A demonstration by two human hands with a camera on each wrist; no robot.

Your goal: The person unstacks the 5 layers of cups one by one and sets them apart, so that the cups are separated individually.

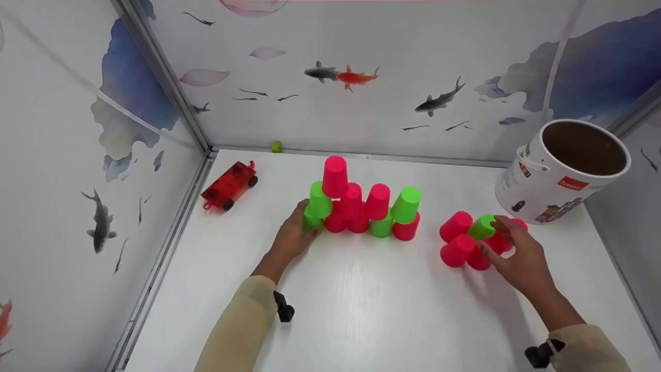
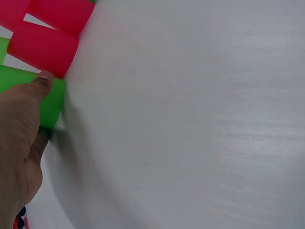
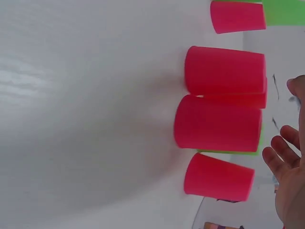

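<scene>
My left hand (image 1: 295, 232) grips the bottom green cup (image 2: 52, 102) at the left end of a stack of upside-down cups, thumb in front and fingers behind. The stack has a lower row of pink and green cups, a second row on it, and one pink cup (image 1: 335, 176) on top at the left. At the right, my right hand (image 1: 522, 261) hovers over a loose cluster of upside-down cups, fingers spread and apart from them in the right wrist view. Among these are a green cup (image 1: 482, 227) and several pink cups (image 3: 218, 123).
A white printed bucket (image 1: 560, 181) with a handle stands at the back right. A red toy car (image 1: 229, 187) lies at the back left. Behind the table edge is a small green object (image 1: 277, 146). Printed panels wall in the white table (image 1: 351, 310).
</scene>
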